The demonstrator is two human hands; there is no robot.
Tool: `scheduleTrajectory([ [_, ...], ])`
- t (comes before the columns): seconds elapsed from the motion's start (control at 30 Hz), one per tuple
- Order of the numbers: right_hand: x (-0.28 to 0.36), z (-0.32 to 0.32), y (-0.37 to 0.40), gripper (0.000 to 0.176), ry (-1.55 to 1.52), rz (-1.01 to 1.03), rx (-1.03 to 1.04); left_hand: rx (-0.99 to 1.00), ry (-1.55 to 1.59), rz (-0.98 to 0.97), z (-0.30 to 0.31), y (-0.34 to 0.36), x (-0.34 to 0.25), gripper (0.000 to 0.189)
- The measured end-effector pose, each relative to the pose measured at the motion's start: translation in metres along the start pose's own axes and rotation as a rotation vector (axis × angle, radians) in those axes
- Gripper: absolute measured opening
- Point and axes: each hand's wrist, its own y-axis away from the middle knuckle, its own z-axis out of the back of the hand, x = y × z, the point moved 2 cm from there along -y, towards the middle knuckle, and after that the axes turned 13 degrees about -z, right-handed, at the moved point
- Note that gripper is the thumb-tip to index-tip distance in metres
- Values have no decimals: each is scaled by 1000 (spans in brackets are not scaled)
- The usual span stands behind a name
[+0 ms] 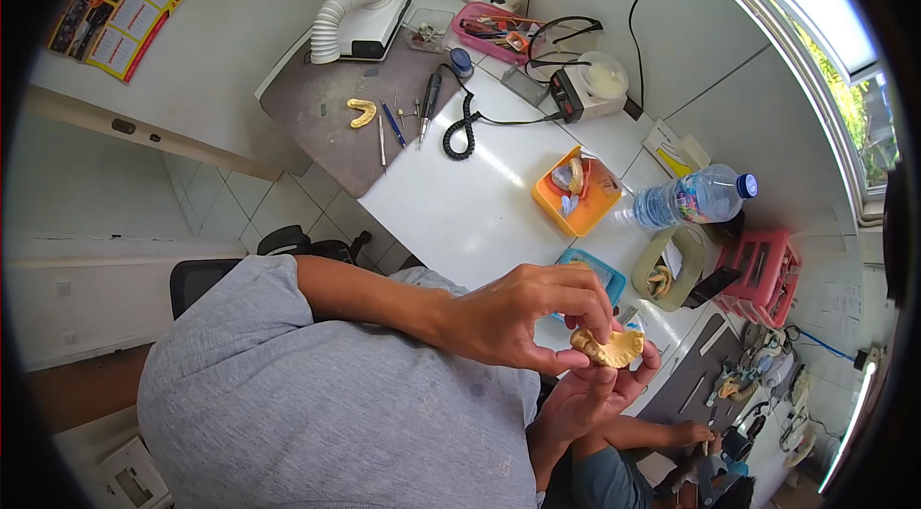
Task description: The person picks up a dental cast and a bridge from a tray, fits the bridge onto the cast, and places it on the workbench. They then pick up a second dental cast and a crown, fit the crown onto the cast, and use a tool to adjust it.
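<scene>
A pale yellow plaster dental cast (614,348) is held up in front of my grey shirt, near the table's edge. My left hand (552,312) reaches across from the upper left, its thumb and fingers closed on the cast's near end. Below it, my right hand (609,392) grips the cast from underneath, fingertips at its far end. The fingers partly cover the cast, and whether anything small sits between them and it cannot be seen. Just beyond my hands is a blue tray (606,271), partly hidden by my left hand.
An orange tray (549,210) holds dental pieces beside a water bottle (696,196) and a green basket (645,264). Farther left lie another cast (362,113), a blue pen (393,125) and a corded handpiece (430,106). A co-worker's hands (696,437) are at lower right.
</scene>
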Motion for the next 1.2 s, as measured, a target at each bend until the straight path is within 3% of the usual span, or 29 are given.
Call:
scheduleTrajectory([
  [0.33,-4,0,1,62,-2,-37,-11,-16,-47,-58,-1,3,10,23],
  [0.57,-9,3,3,70,-61,-69,-24,6,-153,-174,-2,4,9,24],
  [1.2,-7,3,5,67,24,-8,22,42,-130,-145,3,3,5,25],
])
